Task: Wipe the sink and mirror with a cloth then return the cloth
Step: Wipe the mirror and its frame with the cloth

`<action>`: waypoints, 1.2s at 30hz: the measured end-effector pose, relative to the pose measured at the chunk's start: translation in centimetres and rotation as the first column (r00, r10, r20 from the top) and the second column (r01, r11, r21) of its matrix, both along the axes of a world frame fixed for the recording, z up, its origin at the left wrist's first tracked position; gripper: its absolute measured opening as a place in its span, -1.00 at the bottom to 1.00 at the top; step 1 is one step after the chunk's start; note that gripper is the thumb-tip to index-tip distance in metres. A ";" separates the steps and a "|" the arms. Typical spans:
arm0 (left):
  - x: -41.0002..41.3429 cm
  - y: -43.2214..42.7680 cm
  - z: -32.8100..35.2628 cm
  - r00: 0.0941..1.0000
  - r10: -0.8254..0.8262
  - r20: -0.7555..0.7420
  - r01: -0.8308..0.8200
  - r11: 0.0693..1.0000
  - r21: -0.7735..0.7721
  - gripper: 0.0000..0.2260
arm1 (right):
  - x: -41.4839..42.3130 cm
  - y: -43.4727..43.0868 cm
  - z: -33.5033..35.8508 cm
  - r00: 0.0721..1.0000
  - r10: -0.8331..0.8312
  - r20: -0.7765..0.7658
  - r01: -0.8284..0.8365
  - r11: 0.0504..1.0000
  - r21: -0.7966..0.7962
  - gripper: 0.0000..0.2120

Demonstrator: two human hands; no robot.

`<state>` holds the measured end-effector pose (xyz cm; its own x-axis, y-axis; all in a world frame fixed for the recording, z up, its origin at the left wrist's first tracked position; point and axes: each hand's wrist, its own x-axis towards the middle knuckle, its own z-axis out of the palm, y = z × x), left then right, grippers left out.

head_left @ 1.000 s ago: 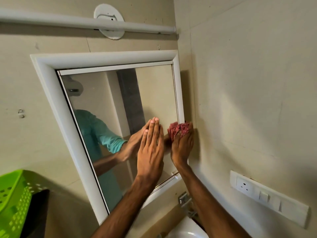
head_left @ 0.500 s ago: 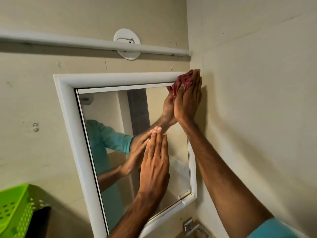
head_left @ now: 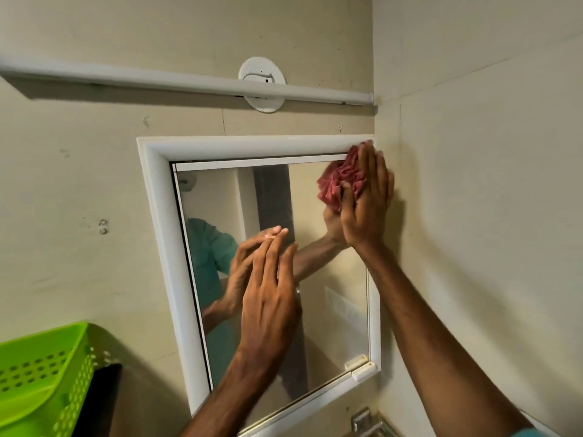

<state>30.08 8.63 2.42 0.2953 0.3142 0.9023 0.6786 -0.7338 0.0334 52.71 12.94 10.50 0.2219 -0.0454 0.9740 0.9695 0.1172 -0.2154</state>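
Note:
A white-framed mirror [head_left: 217, 197] hangs on the beige wall in front of me. My right hand [head_left: 367, 203] presses a crumpled red cloth [head_left: 339, 181] against the mirror's top right corner, close to the side wall. Flat on the glass near the middle lies my left hand [head_left: 271, 298], fingers spread and holding nothing. Both hands and a teal sleeve show reflected in the glass. The sink is out of view.
A white rail [head_left: 189, 85] with a round mount [head_left: 263, 85] runs above the mirror. A green perforated basket [head_left: 41, 370] sits at the lower left. A metal fitting [head_left: 366, 421] shows below the mirror. The side wall stands close on the right.
My right hand swept the cloth from the mirror's lower right up the right edge to the top corner, then slightly down. The left hand stayed flat on the glass.

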 end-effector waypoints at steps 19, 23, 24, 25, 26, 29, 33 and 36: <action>-4.7 1.0 3.0 0.960 0.095 0.263 -0.122 0.988 0.091 -0.38 | -9.5 0.8 -1.3 0.994 0.090 -0.061 -0.088 0.996 0.030 -0.40; -5.0 1.0 2.6 0.969 0.084 0.233 -0.105 0.991 0.080 -0.36 | -8.7 -0.4 -1.8 0.943 0.138 0.301 -0.097 0.985 -0.146 -0.37; -5.1 0.9 2.5 0.971 0.079 0.227 -0.097 0.993 0.072 -0.38 | -7.6 -0.4 -1.4 0.953 0.134 0.271 -0.101 0.986 -0.133 -0.38; -5.3 0.9 2.4 0.972 0.073 0.222 -0.090 0.994 0.067 -0.40 | -6.4 -0.3 -0.9 0.969 0.125 0.212 -0.105 0.989 -0.105 -0.39; -5.5 0.8 2.4 0.974 0.068 0.218 -0.084 0.995 0.062 -0.41 | -5.2 -0.2 -0.5 0.986 0.107 0.130 -0.099 0.993 -0.067 -0.40; -5.9 0.7 2.4 0.977 0.049 0.206 -0.061 0.997 0.051 -0.43 | -1.9 0.1 0.3 0.991 0.041 -0.125 -0.034 0.998 0.058 -0.44; -6.3 0.8 2.5 0.981 0.021 0.193 -0.031 0.998 0.047 -0.44 | 0.2 0.5 3.1 0.883 0.230 -0.408 -0.177 0.970 0.165 -0.40; -6.6 0.9 2.6 0.982 0.024 0.188 -0.036 0.998 0.058 -0.44 | -1.2 0.2 5.4 0.872 0.225 -0.434 -0.155 0.969 0.192 -0.38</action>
<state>23.52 9.55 5.04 0.1107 0.2634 0.9583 0.6864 -0.7176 0.1180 51.49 13.16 15.89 0.6525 -0.0916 0.7522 0.7276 0.3532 -0.5881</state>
